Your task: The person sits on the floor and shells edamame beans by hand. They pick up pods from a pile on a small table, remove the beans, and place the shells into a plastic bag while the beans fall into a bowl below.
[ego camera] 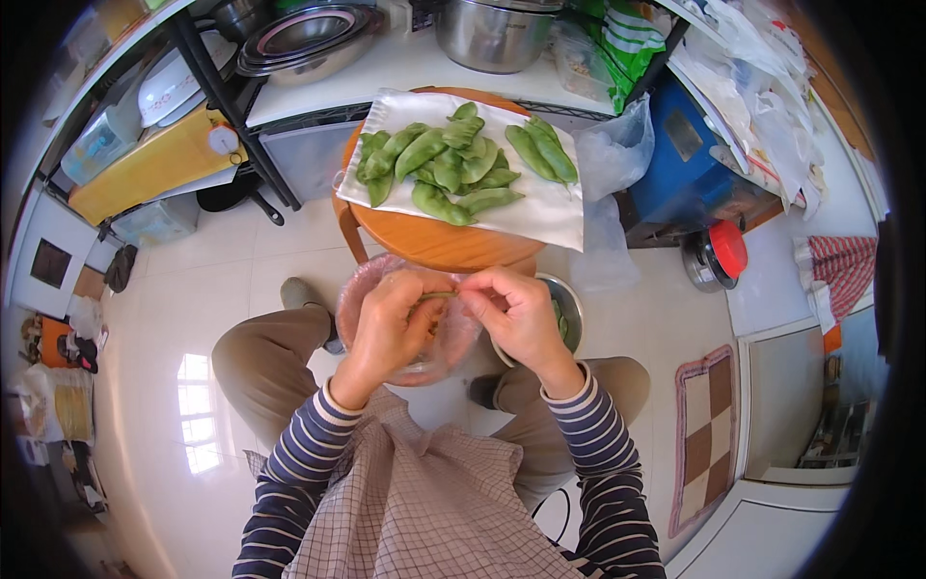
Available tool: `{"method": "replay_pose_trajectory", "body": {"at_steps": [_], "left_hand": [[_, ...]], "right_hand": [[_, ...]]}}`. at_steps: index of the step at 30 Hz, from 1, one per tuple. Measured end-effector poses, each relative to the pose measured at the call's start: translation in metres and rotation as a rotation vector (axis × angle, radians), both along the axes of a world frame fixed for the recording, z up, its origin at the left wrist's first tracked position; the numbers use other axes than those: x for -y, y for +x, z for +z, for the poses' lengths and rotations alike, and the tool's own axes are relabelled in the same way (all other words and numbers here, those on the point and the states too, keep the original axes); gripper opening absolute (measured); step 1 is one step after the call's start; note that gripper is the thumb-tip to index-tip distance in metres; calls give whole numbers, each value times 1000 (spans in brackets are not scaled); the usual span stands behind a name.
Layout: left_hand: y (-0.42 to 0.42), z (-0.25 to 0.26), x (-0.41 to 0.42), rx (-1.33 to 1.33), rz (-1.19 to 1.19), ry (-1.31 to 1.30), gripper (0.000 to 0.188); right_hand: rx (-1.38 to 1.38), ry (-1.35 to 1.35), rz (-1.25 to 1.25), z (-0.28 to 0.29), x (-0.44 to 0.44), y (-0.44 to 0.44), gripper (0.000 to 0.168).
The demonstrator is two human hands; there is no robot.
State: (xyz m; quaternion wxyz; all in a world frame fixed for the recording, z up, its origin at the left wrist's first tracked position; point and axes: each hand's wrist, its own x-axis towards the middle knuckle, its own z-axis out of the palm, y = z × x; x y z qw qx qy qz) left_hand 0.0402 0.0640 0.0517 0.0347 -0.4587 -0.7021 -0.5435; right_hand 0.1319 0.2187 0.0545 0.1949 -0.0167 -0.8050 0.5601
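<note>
My left hand (pixel 391 318) grips a flat green bean pod (pixel 437 295), mostly covered by the fingers. At the pod's right end, the thumb and fingertips of my right hand (pixel 519 313) are pinched together; what lies between them is too small to tell. Both hands are over a pink basin (pixel 352 293) lined with clear plastic. Partly behind my right hand stands a metal bowl (pixel 576 311) with green pieces inside. Beyond the hands, a white cloth (pixel 535 226) covers much of a round wooden stool (pixel 427 242). It carries a heap of pods (pixel 447 163) and a smaller group (pixel 542 148) on the right.
Behind the stool, a shelf (pixel 405 79) holds stacked metal basins (pixel 311 43) and a steel pot (pixel 499 32). Clear plastic bags (pixel 611 166) hang beside a blue box (pixel 669 152). A red-lidded jar (pixel 716 253) and a checkered mat (pixel 703 441) are to the right.
</note>
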Motion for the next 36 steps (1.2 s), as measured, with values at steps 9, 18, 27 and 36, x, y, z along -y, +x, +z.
{"method": "replay_pose_trajectory", "body": {"at_steps": [9, 18, 27, 36], "left_hand": [[11, -27, 20, -531, 237, -238, 20], [14, -27, 22, -684, 213, -248, 21], [16, -29, 18, 184, 167, 164, 12], [-25, -66, 53, 1459, -148, 1112, 14]], "right_hand": [[95, 186, -2, -27, 32, 0, 8], [189, 76, 37, -37, 31, -4, 12], [329, -534, 115, -18, 25, -8, 9], [351, -337, -35, -34, 6, -4, 8]]}}
